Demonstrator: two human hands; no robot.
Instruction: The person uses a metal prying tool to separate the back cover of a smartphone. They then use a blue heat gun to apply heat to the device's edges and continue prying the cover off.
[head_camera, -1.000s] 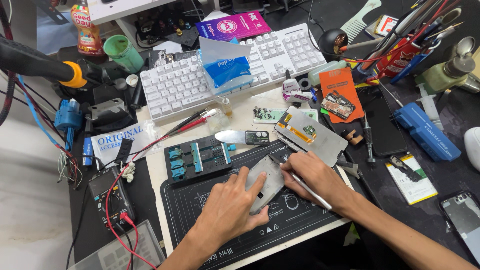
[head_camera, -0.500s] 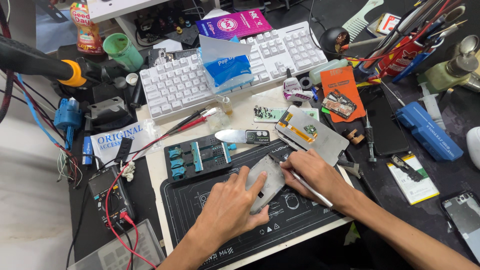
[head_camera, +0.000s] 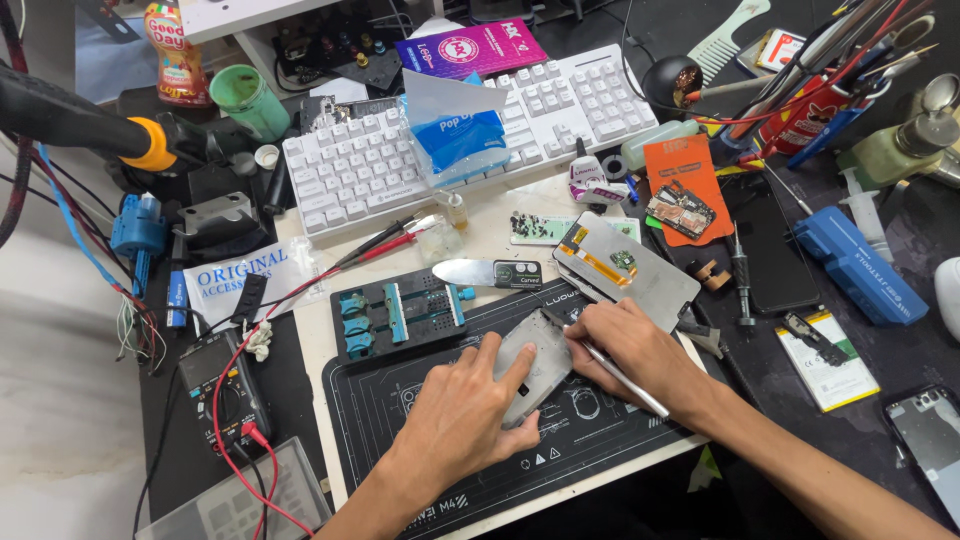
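My left hand (head_camera: 462, 412) lies flat on a grey phone frame (head_camera: 540, 362), pinning it to the black work mat (head_camera: 400, 420). My right hand (head_camera: 635, 355) grips thin metal tweezers (head_camera: 612, 368) like a pen, their tip touching the frame's upper right edge. Just beyond the frame lies a detached phone screen (head_camera: 625, 270) with an orange flex cable, face down.
A blue-and-black board holder (head_camera: 400, 312) and a metal pry blade (head_camera: 472, 272) sit behind the mat. A white keyboard (head_camera: 400, 160) with a blue tissue pack on it lies further back. A multimeter (head_camera: 222, 385) with red leads is at left; screwdrivers, a battery (head_camera: 826, 350) and phones are at right.
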